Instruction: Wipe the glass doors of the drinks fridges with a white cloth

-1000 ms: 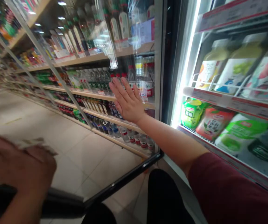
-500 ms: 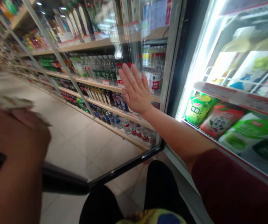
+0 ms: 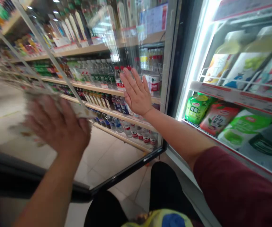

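Note:
My right hand lies flat, fingers spread, against the inner side of the open glass fridge door. My left hand is raised in front of the same pane further left, blurred by motion. It presses a pale crumpled cloth to the glass, and the cloth's edges stick out beyond the fingers. Both arms reach forward, the right one in a dark red sleeve.
At the right the lit fridge stands open, with a green bottle, a red-labelled bottle and more drinks behind a price rail. Through the glass I see long store shelves of bottles and a tiled floor.
My left hand with the cloth has risen from the lower left edge up and right across the glass. My right hand stays flat on the door. The view has shifted slightly.

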A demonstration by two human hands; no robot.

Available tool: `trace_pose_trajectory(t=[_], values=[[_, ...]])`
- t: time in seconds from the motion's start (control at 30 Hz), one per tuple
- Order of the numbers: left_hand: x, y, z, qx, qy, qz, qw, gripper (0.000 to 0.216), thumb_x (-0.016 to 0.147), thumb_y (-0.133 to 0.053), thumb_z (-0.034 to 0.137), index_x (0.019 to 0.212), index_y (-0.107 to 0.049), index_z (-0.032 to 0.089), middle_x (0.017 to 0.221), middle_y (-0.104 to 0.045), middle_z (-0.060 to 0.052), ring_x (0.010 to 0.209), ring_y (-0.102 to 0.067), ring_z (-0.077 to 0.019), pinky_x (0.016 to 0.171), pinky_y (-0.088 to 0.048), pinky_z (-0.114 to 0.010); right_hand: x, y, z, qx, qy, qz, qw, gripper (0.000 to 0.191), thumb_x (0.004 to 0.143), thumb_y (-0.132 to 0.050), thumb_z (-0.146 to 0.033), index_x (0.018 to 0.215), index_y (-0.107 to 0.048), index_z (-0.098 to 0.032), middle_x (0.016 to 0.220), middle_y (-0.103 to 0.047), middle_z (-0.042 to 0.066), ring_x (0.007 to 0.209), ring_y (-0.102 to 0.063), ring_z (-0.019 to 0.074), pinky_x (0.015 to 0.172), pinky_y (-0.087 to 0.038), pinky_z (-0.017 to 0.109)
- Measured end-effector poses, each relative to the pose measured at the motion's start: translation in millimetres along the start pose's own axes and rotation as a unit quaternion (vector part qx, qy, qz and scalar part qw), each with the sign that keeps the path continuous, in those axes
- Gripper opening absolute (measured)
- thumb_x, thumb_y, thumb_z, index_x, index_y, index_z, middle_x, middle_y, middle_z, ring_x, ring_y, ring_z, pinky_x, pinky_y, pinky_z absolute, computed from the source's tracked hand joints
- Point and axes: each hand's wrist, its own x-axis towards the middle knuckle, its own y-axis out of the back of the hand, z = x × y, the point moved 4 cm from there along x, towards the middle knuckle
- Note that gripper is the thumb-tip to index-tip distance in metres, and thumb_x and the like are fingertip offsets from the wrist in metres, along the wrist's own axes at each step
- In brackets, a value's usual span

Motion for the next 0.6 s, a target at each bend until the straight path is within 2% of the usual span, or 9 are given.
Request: trace_pose_trajectory(t=[0.03,0.1,0.17,0.23,0.3,0.4,0.5,0.57,0.6], values=[[-20,-13,14,0.030,-0.050,0.018,0.998,0.076,0.105,-0.056,0.031,0.168,-0.016,0.015,0.173,-0.004,-0.018,0.160,0.007,-0.0387,0.125,0.005,-0.068,0,0,0,-0.006,0.004,0.007,1.000,0.057,0.107,-0.024,-0.029,0.160,-0.041,-0.023,0.167,-0.035,0.001,0.160,-0.021,0.0219,0.133,-0.015,0.053],[-60,-38,41,0.014,-0.199,0.000,0.980,0.066,0.102,-0.061,0.025,0.163,-0.035,0.019,0.166,-0.035,-0.014,0.160,-0.015,-0.0309,0.132,-0.005,-0.052,-1,0,-1,-0.015,0.008,0.013,1.000,0.057,0.107,-0.024,-0.029,0.160,-0.042,-0.023,0.168,-0.033,0.000,0.160,-0.021,0.0213,0.133,-0.014,0.052],[-75,-51,48,0.012,-0.234,-0.020,0.972,0.059,0.100,-0.065,0.025,0.157,-0.046,0.024,0.158,-0.050,-0.007,0.156,-0.031,-0.0274,0.133,-0.011,-0.044,-1,0,-1,-0.026,0.009,0.014,1.000,0.056,0.107,-0.025,-0.030,0.160,-0.042,-0.023,0.168,-0.032,0.000,0.161,-0.019,0.0203,0.133,-0.012,0.050],[-57,-48,46,0.037,-0.207,0.000,0.978,0.061,0.100,-0.066,0.029,0.158,-0.045,0.022,0.161,-0.045,-0.006,0.156,-0.030,-0.0286,0.133,-0.010,-0.045,-1,1,-1,-0.039,0.008,0.020,0.999,0.056,0.108,-0.025,-0.030,0.160,-0.042,-0.024,0.168,-0.032,-0.001,0.161,-0.016,0.0184,0.134,-0.009,0.047],[-22,-38,45,0.057,-0.152,0.040,0.986,0.066,0.102,-0.062,0.032,0.162,-0.038,0.019,0.167,-0.033,-0.009,0.159,-0.019,-0.0320,0.132,-0.007,-0.052,-1,0,-1,-0.048,0.007,0.027,0.998,0.056,0.108,-0.023,-0.032,0.159,-0.043,-0.025,0.167,-0.034,-0.002,0.161,-0.016,0.0173,0.134,-0.006,0.045],[10,-37,58,0.021,-0.081,0.068,0.994,0.069,0.104,-0.058,0.033,0.165,-0.031,0.018,0.171,-0.020,-0.012,0.161,-0.006,-0.0354,0.130,-0.002,-0.062,0,-3,0,-0.036,0.006,0.022,0.999,0.057,0.108,-0.020,-0.034,0.159,-0.043,-0.026,0.167,-0.034,-0.003,0.161,-0.018,0.0190,0.134,-0.005,0.046],[-16,-65,88,-0.019,-0.115,0.021,0.993,0.071,0.103,-0.059,0.028,0.166,-0.029,0.015,0.170,-0.020,-0.014,0.161,0.002,-0.0307,0.132,0.006,-0.056,0,-4,0,-0.027,0.000,0.002,1.000,0.057,0.108,-0.022,-0.031,0.161,-0.040,-0.027,0.169,-0.031,-0.002,0.161,-0.017,0.0197,0.134,-0.007,0.048],[-53,-88,110,-0.045,-0.234,-0.042,0.970,0.068,0.104,-0.055,0.020,0.167,-0.027,0.015,0.165,-0.034,-0.012,0.161,-0.007,-0.0232,0.134,0.003,-0.044,0,-4,-1,-0.036,-0.003,-0.010,0.999,0.057,0.107,-0.023,-0.030,0.162,-0.038,-0.027,0.169,-0.030,-0.002,0.162,-0.015,0.0195,0.135,-0.008,0.050],[-66,-96,115,-0.053,-0.268,-0.055,0.960,0.066,0.105,-0.053,0.018,0.166,-0.029,0.019,0.161,-0.041,-0.008,0.160,-0.016,-0.0186,0.135,-0.002,-0.038,0,-4,-1,-0.043,-0.001,-0.009,0.999,0.057,0.107,-0.023,-0.030,0.162,-0.038,-0.027,0.169,-0.030,-0.001,0.162,-0.015,0.0196,0.135,-0.008,0.051]])
